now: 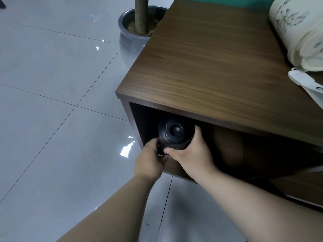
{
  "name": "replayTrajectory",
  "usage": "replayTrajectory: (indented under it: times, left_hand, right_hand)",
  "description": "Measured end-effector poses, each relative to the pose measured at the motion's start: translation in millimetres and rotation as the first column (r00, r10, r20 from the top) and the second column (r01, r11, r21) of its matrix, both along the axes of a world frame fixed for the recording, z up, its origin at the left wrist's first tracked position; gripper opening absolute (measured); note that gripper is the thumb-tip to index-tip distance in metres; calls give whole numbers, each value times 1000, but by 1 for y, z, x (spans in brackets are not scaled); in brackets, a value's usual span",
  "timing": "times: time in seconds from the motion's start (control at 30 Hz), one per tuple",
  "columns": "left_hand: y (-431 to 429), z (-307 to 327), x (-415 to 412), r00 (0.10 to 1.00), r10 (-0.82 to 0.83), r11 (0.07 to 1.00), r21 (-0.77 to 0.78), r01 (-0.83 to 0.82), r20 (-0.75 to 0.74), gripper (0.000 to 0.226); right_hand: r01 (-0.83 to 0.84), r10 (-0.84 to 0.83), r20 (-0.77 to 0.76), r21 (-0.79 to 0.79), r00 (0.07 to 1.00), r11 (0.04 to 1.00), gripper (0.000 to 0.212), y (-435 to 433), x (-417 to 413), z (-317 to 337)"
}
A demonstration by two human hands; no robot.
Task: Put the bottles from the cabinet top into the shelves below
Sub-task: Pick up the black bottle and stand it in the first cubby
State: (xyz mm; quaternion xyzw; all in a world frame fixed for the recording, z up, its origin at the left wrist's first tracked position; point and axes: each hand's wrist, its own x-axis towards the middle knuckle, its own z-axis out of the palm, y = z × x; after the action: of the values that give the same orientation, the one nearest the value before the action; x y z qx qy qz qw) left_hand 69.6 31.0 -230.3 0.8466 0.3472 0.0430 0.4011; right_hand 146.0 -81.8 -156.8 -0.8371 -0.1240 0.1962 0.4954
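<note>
- We see the right hand with thumb and fingers wrapped around the black bottle, thumb across its near side, fingers curled over its right side
- The left hand has its fingers closed on the bottle's lower left side, just beside the right thumb
- We find the bottle in the mouth of the shelf, at the left end of the opening, close to the left wall and just under the front edge of the cabinet top
- Its rounded black cap faces us, with a round button in the middle
- Both forearms reach in from the bottom edge of the view, bare
- A brown rounded thing sits deeper in the shelf, to the right of the bottle; we cannot tell what it is
- At the right edge of the cabinet top lies a rolled white cloth, with a white bag nearer the front
- A pot holding a trunk stands on the tiled floor beside the cabinet's far left corner
</note>
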Motion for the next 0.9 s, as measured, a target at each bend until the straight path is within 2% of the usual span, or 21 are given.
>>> replayTrajectory:
  times: [0.3,0.47,0.67,0.77,0.9]
  left_hand:
    - [2,1,-1,1000,-23,1000,10,23,-10,39]
    - [0,1,-2,1000,-6,1000,-21,6,20,49]
    - [2,9,-13,999,-13,995,-95,9,-38,76]
    - [1,30,-17,987,-97,989,-120,82,-127,66]
    - [-9,89,-31,934,-243,961,-198,194,-263,34]
  right_hand:
    - [33,-33,-14,-40,999,999,91,1,-3,0]
    - [23,-26,-37,-68,999,997,93,0,-3,0]
    - [-46,28,-81,-233,996,971,115,-11,-4,-3]
    - [-84,57,-92,-318,994,945,118,-21,-5,4]
    - [-154,128,-102,-308,986,939,94,-48,-18,35]
